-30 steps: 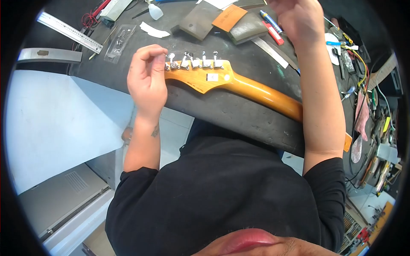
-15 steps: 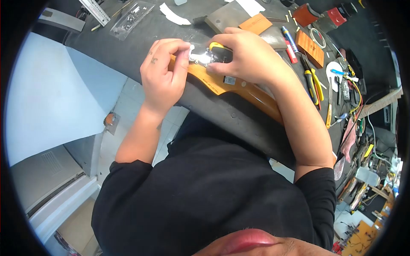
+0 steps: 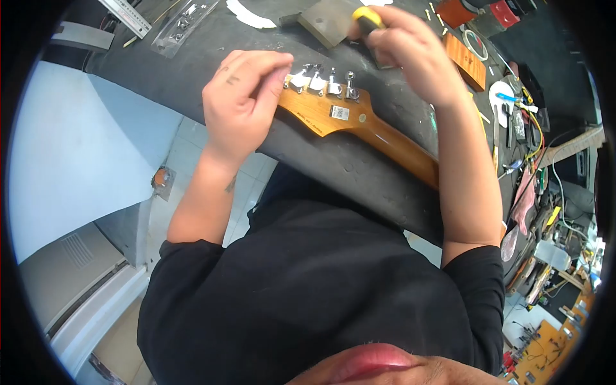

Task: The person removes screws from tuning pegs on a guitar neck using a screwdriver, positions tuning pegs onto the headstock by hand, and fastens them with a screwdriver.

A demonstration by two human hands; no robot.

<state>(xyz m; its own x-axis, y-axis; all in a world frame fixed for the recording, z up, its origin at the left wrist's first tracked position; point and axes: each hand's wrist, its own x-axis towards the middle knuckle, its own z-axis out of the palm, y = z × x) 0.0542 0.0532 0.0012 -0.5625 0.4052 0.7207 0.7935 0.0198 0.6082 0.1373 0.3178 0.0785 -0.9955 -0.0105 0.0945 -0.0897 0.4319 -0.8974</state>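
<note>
A guitar neck lies back side up along the bench edge, its wooden headstock pointing left. Several chrome tuning pegs line the headstock's far edge, and a small label is stuck on its back. At the headstock's left end, my left hand is closed in a pinch; the fingers hide whatever is between them. My right hand is raised above the bench, beyond the neck, wrapped round a screwdriver with a yellow and black handle. Its shaft is hard to make out.
A grey metal block and white paper strip lie at the back. Farther left are a plastic bag of small parts and a ruler. On the right are a wooden block, a tape ring and cables.
My right hand has lifted off the tuning pegs and moved right and away with the screwdriver, uncovering the pegs. My left hand stays pinched by the headstock end.
</note>
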